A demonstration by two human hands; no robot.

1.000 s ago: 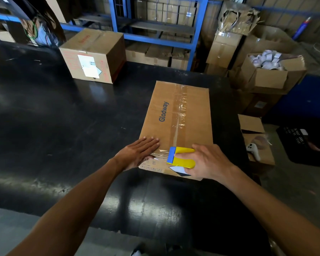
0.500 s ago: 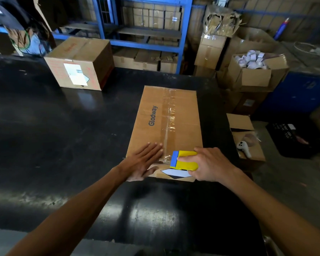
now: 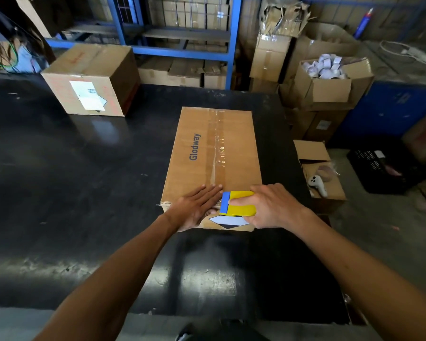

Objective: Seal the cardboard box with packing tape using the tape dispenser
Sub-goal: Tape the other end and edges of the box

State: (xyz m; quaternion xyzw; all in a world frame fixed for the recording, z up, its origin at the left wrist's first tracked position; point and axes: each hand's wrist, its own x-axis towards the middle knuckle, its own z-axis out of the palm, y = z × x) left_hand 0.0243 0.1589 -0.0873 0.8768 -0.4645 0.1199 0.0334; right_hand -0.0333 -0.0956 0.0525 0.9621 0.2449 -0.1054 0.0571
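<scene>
Box: a long cardboard box [image 3: 212,166] lies flat on the black table [image 3: 71,180], its long side running away from the person; "Glodway" is printed in blue along its left half.
Tape: a clear strip [image 3: 219,148] runs down the middle seam of the box top, from the far edge toward the near end, wrinkled and shiny in places.
Dispenser: a yellow tool with a blue front edge [image 3: 236,204] sits at the near end of the box, on the seam line, just above the near edge.
Right hand: the right hand [image 3: 273,205] is wrapped around the dispenser from the right, fingers curled over its top and thumb beneath; it covers the near right corner of the box.
Left hand: the left hand [image 3: 197,205] lies flat, palm down, fingers together and stretched forward, on the near left part of the box top; its fingertips reach the blue edge of the dispenser, touching or nearly so.
Hands to box: both hands rest at the near end, one on each side of the seam, with the dispenser between them.
Label: a white diamond sticker with a black lower tip [image 3: 228,221] shows on the box's near face, below the dispenser.
Second box: a squarer carton with a white label [image 3: 91,80] stands on the far left of the table, well apart.
Beside the table: an open carton full of white rolls [image 3: 330,77] stands to the right.
</scene>
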